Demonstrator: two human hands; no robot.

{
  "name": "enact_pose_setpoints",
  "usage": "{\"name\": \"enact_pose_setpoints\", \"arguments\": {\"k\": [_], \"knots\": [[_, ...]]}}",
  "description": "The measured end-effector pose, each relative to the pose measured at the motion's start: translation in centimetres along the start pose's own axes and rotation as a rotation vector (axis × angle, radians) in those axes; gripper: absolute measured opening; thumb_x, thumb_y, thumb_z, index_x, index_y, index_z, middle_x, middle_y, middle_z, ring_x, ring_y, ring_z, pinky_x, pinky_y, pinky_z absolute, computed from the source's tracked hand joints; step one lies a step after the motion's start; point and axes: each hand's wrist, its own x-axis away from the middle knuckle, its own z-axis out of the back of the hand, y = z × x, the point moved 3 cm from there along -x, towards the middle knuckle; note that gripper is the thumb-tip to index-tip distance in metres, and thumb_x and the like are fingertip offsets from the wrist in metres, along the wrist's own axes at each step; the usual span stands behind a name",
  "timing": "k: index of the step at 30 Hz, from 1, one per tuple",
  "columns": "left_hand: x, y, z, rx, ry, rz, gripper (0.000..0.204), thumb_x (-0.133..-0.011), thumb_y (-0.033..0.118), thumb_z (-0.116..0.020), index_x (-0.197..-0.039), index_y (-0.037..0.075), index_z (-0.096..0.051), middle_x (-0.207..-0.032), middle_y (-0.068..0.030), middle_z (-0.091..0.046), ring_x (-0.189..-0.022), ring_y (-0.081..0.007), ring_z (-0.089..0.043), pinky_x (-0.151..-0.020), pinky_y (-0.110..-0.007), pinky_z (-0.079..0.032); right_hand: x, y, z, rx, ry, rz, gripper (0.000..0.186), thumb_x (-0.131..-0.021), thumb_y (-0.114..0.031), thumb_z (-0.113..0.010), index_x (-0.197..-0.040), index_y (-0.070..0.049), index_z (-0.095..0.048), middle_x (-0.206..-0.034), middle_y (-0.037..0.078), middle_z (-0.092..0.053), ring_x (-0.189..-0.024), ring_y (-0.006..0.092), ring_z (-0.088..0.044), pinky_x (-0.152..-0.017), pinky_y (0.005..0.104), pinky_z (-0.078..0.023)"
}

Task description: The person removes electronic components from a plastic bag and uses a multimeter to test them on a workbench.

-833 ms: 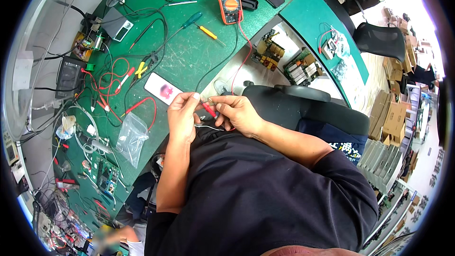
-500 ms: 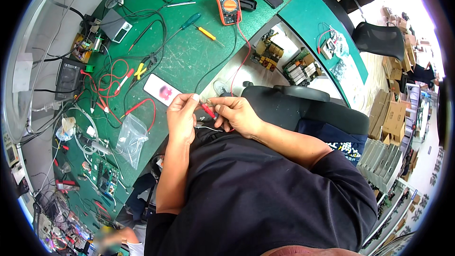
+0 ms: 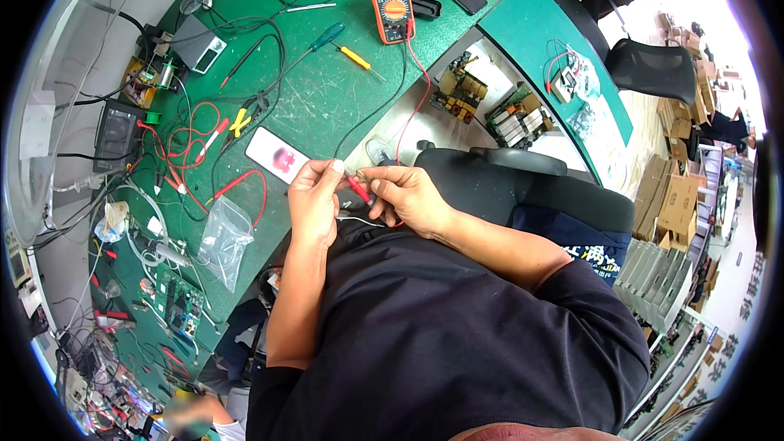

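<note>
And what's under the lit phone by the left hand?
Green bench shows along the visible edges of the phone. In this view, the left hand covers its lower right end. Anything directly beneath the phone is covered, so I can't tell.

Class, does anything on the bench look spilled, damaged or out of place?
No spill or damage stands out. Red leads lie tangled at left on the green bench, looking untidy; a crumpled clear bag lies near the edge.

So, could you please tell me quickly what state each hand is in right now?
Left hand: closed in a pinch; anything in it is too small to tell.
Right hand: closed, apparently holding the red test probe.
</note>
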Motion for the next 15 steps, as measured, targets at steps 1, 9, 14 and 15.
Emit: {"name": "enact_pose_setpoints", "arguments": {"k": [1, 9, 14, 15], "knots": [[0.00, -0.01, 0.00, -0.001, -0.002, -0.001, 0.015, -0.089, 0.015, -0.070, -0.094, 0.003, -0.061, -0.081, -0.0039, -0.063, -0.069, -0.0102, -0.064, -0.039, -0.017, -0.032, 0.02, 0.00, -0.03, 0.001, 0.006, 0.001, 0.030, -0.098, -0.013, -0.053, -0.123, 0.002, -0.059, -0.069, 0.008, -0.066, -0.047, 0.0074, -0.054, -0.043, 0.0198, -0.044], [-0.15, -0.19, -0.15, -0.015, 0.007, -0.012, 0.014, -0.090, 0.015, -0.068, -0.093, 0.003, -0.060, -0.081, -0.0035, -0.063, -0.067, -0.0085, -0.063, -0.039, -0.017, -0.033, -0.24, 0.46, 0.26, 0.020, 0.013, 0.007, 0.034, -0.096, -0.013, -0.051, -0.126, 0.002, -0.058, -0.070, 0.006, -0.066, -0.047, 0.0059, -0.052, -0.044, 0.0202, -0.044], [-0.10, -0.04, -0.39, -0.025, 0.013, -0.015, 0.015, -0.090, 0.015, -0.068, -0.095, 0.003, -0.061, -0.080, -0.0034, -0.063, -0.063, -0.0065, -0.060, -0.039, -0.017, -0.032, -0.46, 0.85, 0.39, -0.006, 0.033, 0.018, 0.030, -0.098, -0.013, -0.053, -0.123, 0.003, -0.059, -0.070, 0.008, -0.066, -0.048, 0.0079, -0.055, -0.043, 0.0201, -0.044], [-0.07, -0.02, -0.41, -0.030, 0.013, -0.015, 0.015, -0.090, 0.015, -0.068, -0.095, 0.003, -0.061, -0.080, -0.0034, -0.063, -0.063, -0.0060, -0.059, -0.039, -0.016, -0.032, -0.46, 0.88, 0.38, -0.011, 0.038, 0.018, 0.030, -0.098, -0.012, -0.053, -0.123, 0.003, -0.059, -0.070, 0.008, -0.066, -0.047, 0.0080, -0.054, -0.043, 0.0202, -0.044]]}}
